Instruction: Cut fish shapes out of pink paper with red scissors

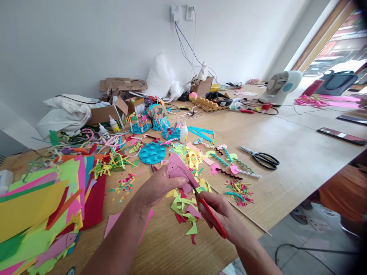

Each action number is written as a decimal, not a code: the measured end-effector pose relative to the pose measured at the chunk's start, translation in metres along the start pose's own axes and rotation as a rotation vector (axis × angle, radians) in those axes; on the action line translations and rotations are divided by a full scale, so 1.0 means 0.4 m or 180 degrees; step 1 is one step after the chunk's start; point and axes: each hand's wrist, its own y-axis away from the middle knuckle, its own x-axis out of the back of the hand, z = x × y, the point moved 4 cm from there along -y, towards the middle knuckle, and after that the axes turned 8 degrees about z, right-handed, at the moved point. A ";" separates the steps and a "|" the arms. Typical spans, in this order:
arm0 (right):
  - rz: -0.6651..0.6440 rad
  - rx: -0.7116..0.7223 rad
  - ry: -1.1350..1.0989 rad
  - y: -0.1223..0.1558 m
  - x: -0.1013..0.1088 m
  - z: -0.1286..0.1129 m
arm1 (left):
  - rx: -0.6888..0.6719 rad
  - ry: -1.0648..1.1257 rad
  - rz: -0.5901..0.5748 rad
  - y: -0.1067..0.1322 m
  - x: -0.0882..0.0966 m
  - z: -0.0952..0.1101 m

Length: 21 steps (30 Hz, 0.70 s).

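A pink paper piece (175, 165) with a fish outline drawn on it is pinched in my left hand (163, 183), over the middle of the table. My right hand (219, 210) grips red-handled scissors (213, 218), their blades meeting the paper's right edge. Beneath both hands lie yellow-green and pink paper scraps (186, 208). A round blue scalloped piece (152, 152) rests just beyond my left hand. To the right are twisted pipe cleaners (229, 174) with small paper shapes on them, and a thin wooden stick (243, 213).
Stacked coloured sheets (31, 206) cover the left side. Black-handled scissors (262, 158) and a phone (341, 136) lie to the right. Glue bottles (184, 133), cardboard boxes (104, 114) and a white fan (282, 88) stand further back. Another person's orange clothing (344, 193) shows at the right.
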 end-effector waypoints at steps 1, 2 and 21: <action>0.0004 0.0027 0.0098 0.000 0.003 -0.002 | 0.0001 0.0017 0.0014 0.000 0.001 -0.001; 0.0009 0.0053 0.0179 -0.001 0.005 -0.004 | -0.0002 0.0023 0.0027 0.000 0.002 -0.001; 0.0223 -0.0088 -0.0786 -0.015 -0.044 0.013 | 0.0031 0.0217 0.0610 -0.006 -0.022 -0.004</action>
